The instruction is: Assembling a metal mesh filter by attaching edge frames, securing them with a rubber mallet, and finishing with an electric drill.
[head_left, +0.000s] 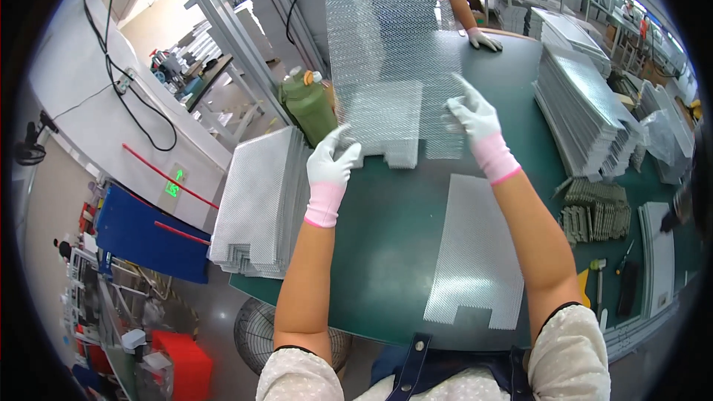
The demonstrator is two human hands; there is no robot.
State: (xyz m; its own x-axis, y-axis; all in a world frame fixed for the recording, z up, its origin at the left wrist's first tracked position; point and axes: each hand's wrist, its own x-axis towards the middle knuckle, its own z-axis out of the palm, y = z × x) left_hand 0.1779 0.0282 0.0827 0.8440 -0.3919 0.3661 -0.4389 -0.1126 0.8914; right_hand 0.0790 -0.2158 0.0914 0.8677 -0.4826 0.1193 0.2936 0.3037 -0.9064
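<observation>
So both gloved hands are up on a big clear bubble-wrap sheet (390,67), which is lifted off the green table (386,238) and sits around 12 o'clock in the view. The left hand (332,160) pinches the folded lower corner of the sheet at about 9 o'clock of it, fingers closed on the plastic. The right hand (475,115) holds the sheet's right edge at roughly 3 o'clock, index finger sticking up while the rest grip it (white gloves with pink cuffs, by the way). Flat on the table at 5 o'clock from the hands lies another cut sheet (475,252). A thick stack of the same sheets (260,200) sits at 9 o'clock on the table edge, another stack (583,115) at 3 o'clock. A green bottle (308,108) stands just behind the left stack. Another person's gloved hand (484,39) rests on the far side of the table.
</observation>
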